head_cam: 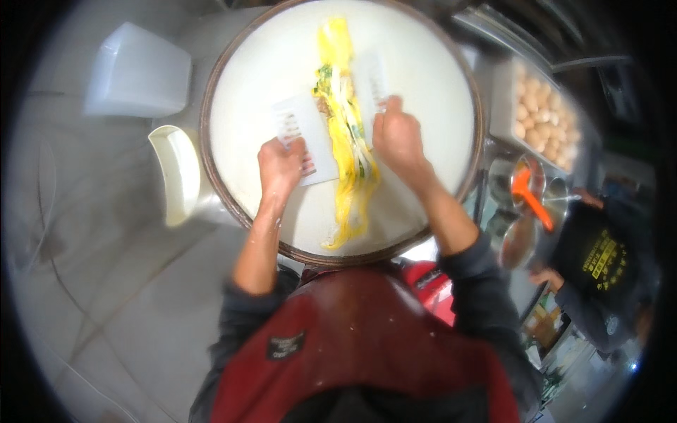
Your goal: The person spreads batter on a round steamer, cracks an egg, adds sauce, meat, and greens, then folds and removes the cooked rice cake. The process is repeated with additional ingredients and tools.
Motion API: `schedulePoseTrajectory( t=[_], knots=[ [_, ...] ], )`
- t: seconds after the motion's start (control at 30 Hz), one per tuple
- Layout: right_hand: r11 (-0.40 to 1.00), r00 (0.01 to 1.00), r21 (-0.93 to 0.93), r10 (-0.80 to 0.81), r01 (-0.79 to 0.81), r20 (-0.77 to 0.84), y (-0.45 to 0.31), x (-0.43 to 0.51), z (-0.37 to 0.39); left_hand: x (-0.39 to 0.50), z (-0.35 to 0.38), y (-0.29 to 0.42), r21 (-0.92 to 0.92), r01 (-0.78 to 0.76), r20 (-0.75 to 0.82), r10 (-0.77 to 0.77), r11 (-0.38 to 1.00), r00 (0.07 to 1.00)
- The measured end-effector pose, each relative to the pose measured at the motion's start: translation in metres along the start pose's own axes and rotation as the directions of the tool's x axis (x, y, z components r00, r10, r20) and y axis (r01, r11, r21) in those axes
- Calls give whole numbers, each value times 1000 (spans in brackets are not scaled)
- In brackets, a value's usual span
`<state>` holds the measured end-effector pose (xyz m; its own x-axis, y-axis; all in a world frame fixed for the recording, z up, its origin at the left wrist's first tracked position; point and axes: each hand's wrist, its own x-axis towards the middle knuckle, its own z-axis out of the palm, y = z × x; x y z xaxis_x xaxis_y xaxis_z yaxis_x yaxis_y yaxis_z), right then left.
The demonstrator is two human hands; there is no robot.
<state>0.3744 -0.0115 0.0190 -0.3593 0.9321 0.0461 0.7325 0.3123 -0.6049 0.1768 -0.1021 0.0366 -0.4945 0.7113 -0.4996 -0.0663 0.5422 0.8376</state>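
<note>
On a round white work surface [248, 100] with a brown rim lies a long strip of yellow, egg-like sheet [335, 42], with green leaves and pale strips along its middle. Its near end is thin and ragged. My left hand [282, 163] grips a white flat scraper [312, 127], whose edge lies along the left side of the strip. Another white scraper [369, 79] is in my right hand [399, 132], blurred, close to the strip's right side. Both scrapers bear rows of printed marks or slots; blur hides which.
To the left stand a white plastic container [145, 74] and a cream curved-rim bin [177, 174]. At right are a box of eggs [545, 116] and metal bowls [517, 243] with an orange-handled utensil [530, 196]. A co-worker [597, 264] stands beside the bowls.
</note>
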Motion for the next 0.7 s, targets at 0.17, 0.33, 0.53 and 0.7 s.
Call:
schedulePoseTrajectory(
  t=[0.17, 0.33, 0.53, 0.7],
  knots=[
    [997, 999, -56, -49, 49, 3, -21, 7, -4, -35, -7, 25, 179, -64, -57, 75, 982, 996],
    [983, 983, -64, -178, 174, -53, -26, -24, -30, -37, 20, 18, 26, -147, 192, 139, 989, 971],
    [960, 959, 15, 280, -281, 32, 43, -104, -91, -34, -72, -44, 40, 39, 4, -39, 998, 999],
    [891, 900, 131, 420, -434, 120, 43, -134, -30, -45, -36, -68, 29, 74, 171, -77, 997, 982]
  ],
)
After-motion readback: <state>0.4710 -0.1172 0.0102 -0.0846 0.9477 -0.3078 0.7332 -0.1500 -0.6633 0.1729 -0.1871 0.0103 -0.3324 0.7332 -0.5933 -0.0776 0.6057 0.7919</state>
